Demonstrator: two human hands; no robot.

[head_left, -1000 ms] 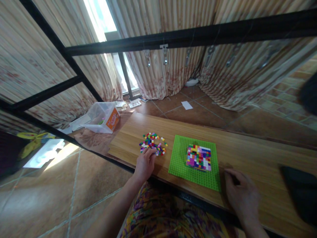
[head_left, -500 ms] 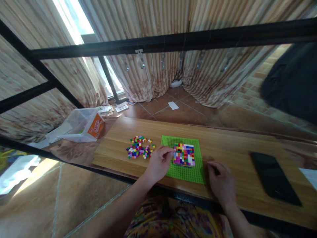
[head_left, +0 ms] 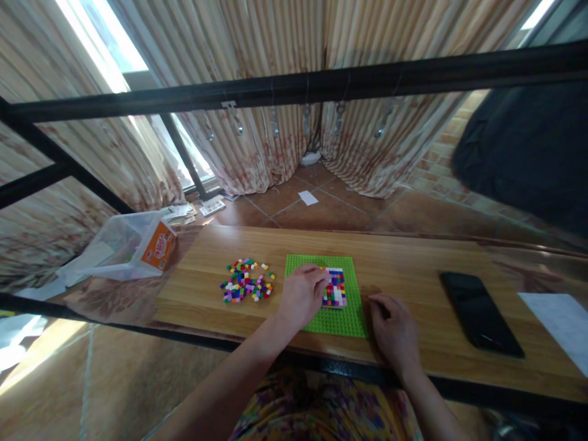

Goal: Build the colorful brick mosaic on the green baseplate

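Note:
A green studded baseplate (head_left: 325, 326) lies on the wooden table, bearing a layered square of many-coloured toy bricks (head_left: 337, 291). Over the left part of this square is my left hand (head_left: 301, 297), its thumb and forefinger pinched together at the bricks. Something small and pale shows at those fingertips, too small to make out, and the hand hides part of the square. Just off the baseplate's right edge, my right hand (head_left: 395, 331) rests on the table with curled fingers; nothing shows in it. Loose small bricks (head_left: 248, 282) are spread to the left of the baseplate.
On the table's right side lies a black phone (head_left: 480, 312), with a white paper sheet (head_left: 555, 324) beyond it. A clear plastic box (head_left: 131, 245) with an orange label stands past the left end. A black metal bar (head_left: 294, 89) crosses above the table's far side.
My left hand has moved rightward over the brick square and now covers more of it. My right hand stays beside the baseplate. The whole view has shifted a little.

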